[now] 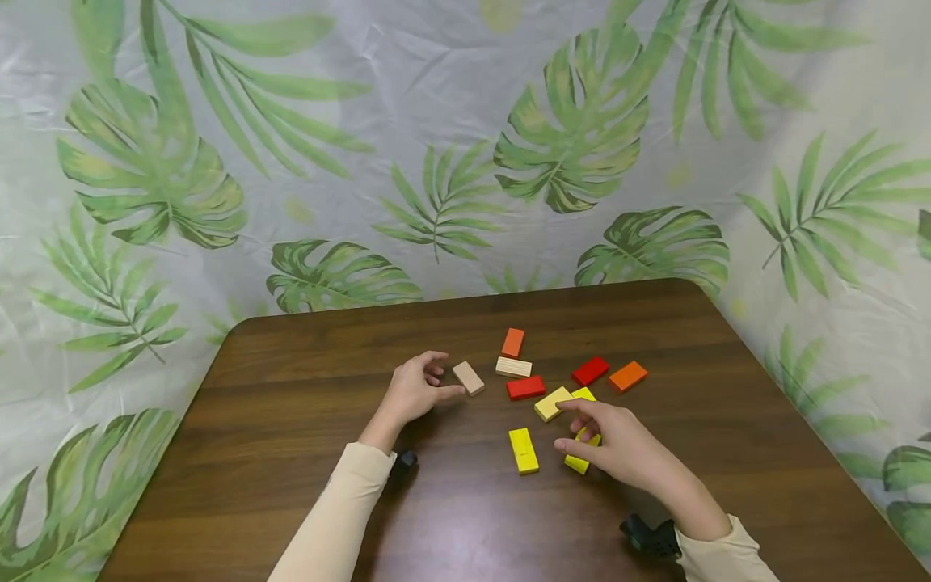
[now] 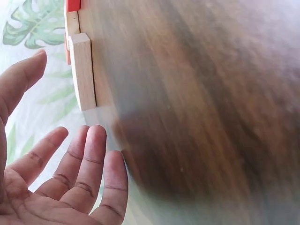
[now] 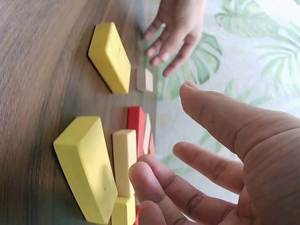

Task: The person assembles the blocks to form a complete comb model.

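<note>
From my remote post, the right grip (image 1: pixel 618 444), a bare hand, was open with nothing in it, poised over a bright yellow oblong block (image 1: pixel 577 466), apparently painted wood. The block lay partly hidden beneath that grip, its long axis running away from the near side and slightly rightward; I judged the right grip plainly the nearer, and the right wrist view showed a gap between them. The left grip (image 1: pixel 416 388), also open and holding nothing, had a pale plain-wood oblong block (image 1: pixel 468 378) just beside it on the right, long axis slanting from far left to near right. A second bright yellow oblong block (image 1: pixel 524 451) lay between the two, nearer the right. Worktop (image 1: pixel 291 436): dark brown wood grain, rounded far corners, glare toward the near side. Behind hung a pale sheet (image 1: pixel 436 48) printed with green leaves.
</note>
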Demonstrator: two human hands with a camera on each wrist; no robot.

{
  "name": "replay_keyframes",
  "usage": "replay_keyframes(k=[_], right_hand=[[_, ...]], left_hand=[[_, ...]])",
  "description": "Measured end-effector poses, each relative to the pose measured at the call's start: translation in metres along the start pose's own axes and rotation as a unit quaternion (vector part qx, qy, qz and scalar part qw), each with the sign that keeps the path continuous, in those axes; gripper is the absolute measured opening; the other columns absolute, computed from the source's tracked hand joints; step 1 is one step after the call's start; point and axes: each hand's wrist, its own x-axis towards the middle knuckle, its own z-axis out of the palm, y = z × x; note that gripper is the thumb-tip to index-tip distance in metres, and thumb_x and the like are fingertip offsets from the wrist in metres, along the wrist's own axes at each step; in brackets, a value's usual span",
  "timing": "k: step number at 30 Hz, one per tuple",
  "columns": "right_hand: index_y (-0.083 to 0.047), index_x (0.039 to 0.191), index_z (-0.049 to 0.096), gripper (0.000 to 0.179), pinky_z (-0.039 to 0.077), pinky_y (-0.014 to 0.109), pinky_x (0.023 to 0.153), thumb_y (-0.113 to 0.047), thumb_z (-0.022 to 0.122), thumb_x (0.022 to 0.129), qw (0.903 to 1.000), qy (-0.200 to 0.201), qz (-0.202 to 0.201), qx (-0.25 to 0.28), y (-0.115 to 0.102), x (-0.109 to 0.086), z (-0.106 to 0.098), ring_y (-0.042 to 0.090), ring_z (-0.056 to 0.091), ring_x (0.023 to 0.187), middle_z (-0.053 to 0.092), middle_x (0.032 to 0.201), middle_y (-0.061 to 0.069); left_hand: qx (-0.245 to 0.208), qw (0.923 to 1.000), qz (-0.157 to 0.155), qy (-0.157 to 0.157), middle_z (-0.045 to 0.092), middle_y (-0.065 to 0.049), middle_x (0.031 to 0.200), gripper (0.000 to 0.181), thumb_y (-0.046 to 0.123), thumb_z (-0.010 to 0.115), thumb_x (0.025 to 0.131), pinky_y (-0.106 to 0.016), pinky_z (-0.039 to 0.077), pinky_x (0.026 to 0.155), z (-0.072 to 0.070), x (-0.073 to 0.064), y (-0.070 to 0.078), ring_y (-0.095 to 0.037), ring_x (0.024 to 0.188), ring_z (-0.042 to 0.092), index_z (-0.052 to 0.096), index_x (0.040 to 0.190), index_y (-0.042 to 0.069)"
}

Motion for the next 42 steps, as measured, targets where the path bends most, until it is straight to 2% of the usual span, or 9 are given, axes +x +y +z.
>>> replay_keyframes(k=[7, 10, 19, 30, 42], right_hand=[[-0.006, 0.141, 0.067, 0.060, 0.055, 0.029, 0.077, -0.034, 0.086, 0.092, 0.9998, -0.017, 0.008, -0.001, -0.007, 0.004, 0.006, 0.013, 0.064, 0.092, 0.070, 0.102, 0.001], [-0.005, 0.141, 0.067, 0.060, 0.057, 0.032, 0.079, -0.033, 0.087, 0.092, 0.9997, -0.023, -0.001, 0.001, -0.010, 0.006, 0.009, 0.014, 0.064, 0.092, 0.070, 0.102, 0.000], [-0.001, 0.139, 0.067, 0.060, 0.058, 0.030, 0.081, -0.028, 0.089, 0.090, 0.9984, -0.039, -0.039, 0.015, -0.012, 0.013, 0.017, 0.011, 0.064, 0.086, 0.068, 0.098, 0.001], [0.000, 0.141, 0.064, 0.065, 0.058, 0.027, 0.080, -0.026, 0.091, 0.088, 0.9963, -0.069, -0.047, 0.022, -0.015, 0.016, 0.025, 0.013, 0.067, 0.088, 0.069, 0.100, 0.003], [0.001, 0.142, 0.064, 0.067, 0.059, 0.028, 0.080, -0.023, 0.093, 0.086, 0.9961, -0.075, -0.040, 0.021, -0.014, 0.020, 0.032, 0.013, 0.066, 0.089, 0.069, 0.100, 0.003]], left_hand=[[0.007, 0.9999, 0.013, -0.005, 0.074, -0.013, 0.117, 0.068, 0.027, 0.096, 0.081, -0.044, 0.059, 0.094, 0.006, 0.005, 0.004, -0.027, 0.104, 0.070, 0.068, 0.139, 0.004], [0.014, 0.9998, 0.012, -0.006, 0.074, -0.012, 0.116, 0.067, 0.026, 0.097, 0.081, -0.043, 0.058, 0.093, 0.008, 0.007, 0.004, -0.026, 0.103, 0.069, 0.069, 0.138, 0.004], [0.025, 0.9994, 0.011, -0.020, 0.071, -0.012, 0.115, 0.068, 0.027, 0.098, 0.079, -0.041, 0.056, 0.094, 0.012, 0.010, 0.008, -0.026, 0.105, 0.065, 0.070, 0.136, 0.004], [0.048, 0.9986, -0.001, -0.019, 0.067, -0.012, 0.118, 0.068, 0.030, 0.100, 0.076, -0.044, 0.053, 0.098, 0.017, 0.009, 0.011, -0.027, 0.109, 0.061, 0.070, 0.132, 0.005], [0.088, 0.9959, -0.009, -0.017, 0.065, -0.010, 0.113, 0.056, 0.026, 0.096, 0.079, -0.043, 0.053, 0.093, 0.018, 0.012, 0.012, -0.026, 0.102, 0.060, 0.070, 0.123, 0.004]])
